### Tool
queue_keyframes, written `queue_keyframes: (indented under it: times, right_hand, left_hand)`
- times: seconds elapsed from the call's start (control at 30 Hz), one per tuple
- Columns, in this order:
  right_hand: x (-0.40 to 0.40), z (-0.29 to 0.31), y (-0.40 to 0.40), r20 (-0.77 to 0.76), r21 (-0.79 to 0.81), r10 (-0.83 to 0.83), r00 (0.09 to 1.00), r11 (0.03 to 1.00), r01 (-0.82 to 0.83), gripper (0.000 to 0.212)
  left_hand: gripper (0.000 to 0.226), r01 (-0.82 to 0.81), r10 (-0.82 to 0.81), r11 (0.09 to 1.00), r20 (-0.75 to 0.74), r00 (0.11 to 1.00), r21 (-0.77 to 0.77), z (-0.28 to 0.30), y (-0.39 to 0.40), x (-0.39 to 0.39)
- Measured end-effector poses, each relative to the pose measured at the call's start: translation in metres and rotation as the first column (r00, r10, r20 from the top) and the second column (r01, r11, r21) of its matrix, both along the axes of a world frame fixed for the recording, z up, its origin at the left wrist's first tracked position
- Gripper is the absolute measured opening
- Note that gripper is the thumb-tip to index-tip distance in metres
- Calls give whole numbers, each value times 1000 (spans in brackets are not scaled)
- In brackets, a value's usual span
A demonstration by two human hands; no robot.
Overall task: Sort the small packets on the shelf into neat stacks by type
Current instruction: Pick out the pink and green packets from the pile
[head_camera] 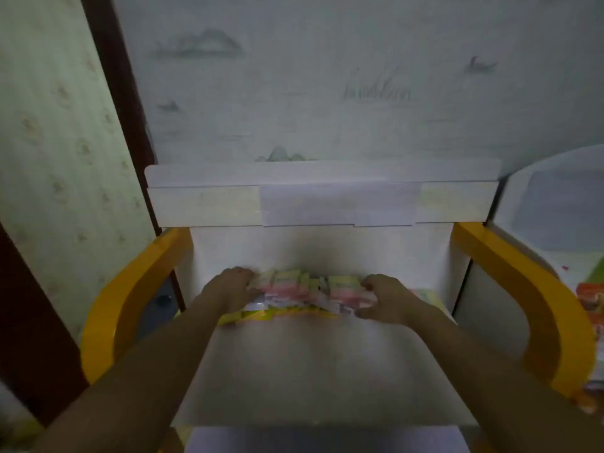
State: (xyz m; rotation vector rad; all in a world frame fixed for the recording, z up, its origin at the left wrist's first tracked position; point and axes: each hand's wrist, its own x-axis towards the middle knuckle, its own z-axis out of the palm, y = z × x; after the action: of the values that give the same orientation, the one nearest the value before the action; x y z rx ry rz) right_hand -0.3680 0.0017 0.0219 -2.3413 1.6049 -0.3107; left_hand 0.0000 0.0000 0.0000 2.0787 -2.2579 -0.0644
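Our left hand [233, 286] and right hand [382, 297] bracket the row of small pink-and-yellow packets [305, 291] on the white shelf [313, 371], fingers curled against its ends. We should squeeze evenly, keeping the edges flush.

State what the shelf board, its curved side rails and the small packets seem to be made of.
Shelf board: probably white laminated board, smooth and matt. Side rails: likely glossy yellow plastic or lacquer, showing highlights. Packets: apparently printed film or paper; too blurred to settle.

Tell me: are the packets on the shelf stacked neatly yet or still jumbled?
Still jumbled. The packets lie in one mixed, overlapping pile of pink, white and yellow, between the left hand and right hand. The blur hides individual types.
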Motion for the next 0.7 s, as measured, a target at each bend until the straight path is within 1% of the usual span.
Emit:
queue_keyframes:
  times: [0.03, 0.07, 0.1, 0.13, 0.2, 0.27, 0.37, 0.47, 0.5, 0.53, 0.6, 0.67, 0.7]
  right_hand:
    - [-4, 0, -8, 3, -2, 6, 1000, 1000, -6, 74]
    - [-8, 1, -15, 8, 1, 8, 1000, 1000, -8, 71]
    - [-13, 0, -23, 11, 7, 4, 1000, 1000, -4, 69]
    - [-18, 0, -29, 7, 12, -6, 1000, 1000, 6, 69]
    - [-26, -6, -40, -16, 34, -33, 999, 999, 33, 71]
    - [-32, -13, -46, -31, 55, -59, 998, 997, 60, 71]
    - [-35, -20, -52, -4, 98, -89, 996, 991, 89, 74]
    - [-29, -23, -55, 31, 124, -74, 997, 990, 70, 75]
    - [-26, -24, -57, 44, 122, -68, 997, 991, 62, 75]
    - [-24, -26, -59, 58, 126, -64, 996, 990, 56, 76]
    - [-20, -29, -63, 93, 128, -48, 994, 991, 36, 79]
    - [-19, -32, -69, 169, 165, -49, 984, 986, 20, 86]
    - [-18, -34, -74, 211, 192, -54, 976, 981, 13, 90]
  left_hand:
    - [75, -1, 5, 1000, -114, 993, 30, 0, -8, 3]
    - [79, 14, 14, 991, -207, 978, 131, 2, -14, 6]
    - [83, 42, -31, 997, -161, 986, 66, 0, -22, 11]
    - [83, -9, 17, 999, -181, 983, 49, 4, -23, 11]
    - [83, -70, 74, 997, -160, 984, 28, 10, -22, 5]
    - [78, -160, 185, 978, -207, 961, 132, 4, -28, 7]
    - [77, -159, 203, 970, -249, 947, 185, -3, -47, 9]
    - [69, -179, 239, 957, -271, 933, 228, -7, -53, 8]
    - [70, -184, 251, 954, -300, 920, 236, -7, -53, 8]
    - [78, -203, 274, 949, -316, 908, 240, -7, -55, 8]
    - [93, -208, 281, 944, -293, 914, 258, -8, -57, 5]
    - [103, -195, 278, 936, -277, 920, 293, -9, -57, -2]
    - [104, -200, 283, 935, -274, 919, 294, -8, -54, -8]
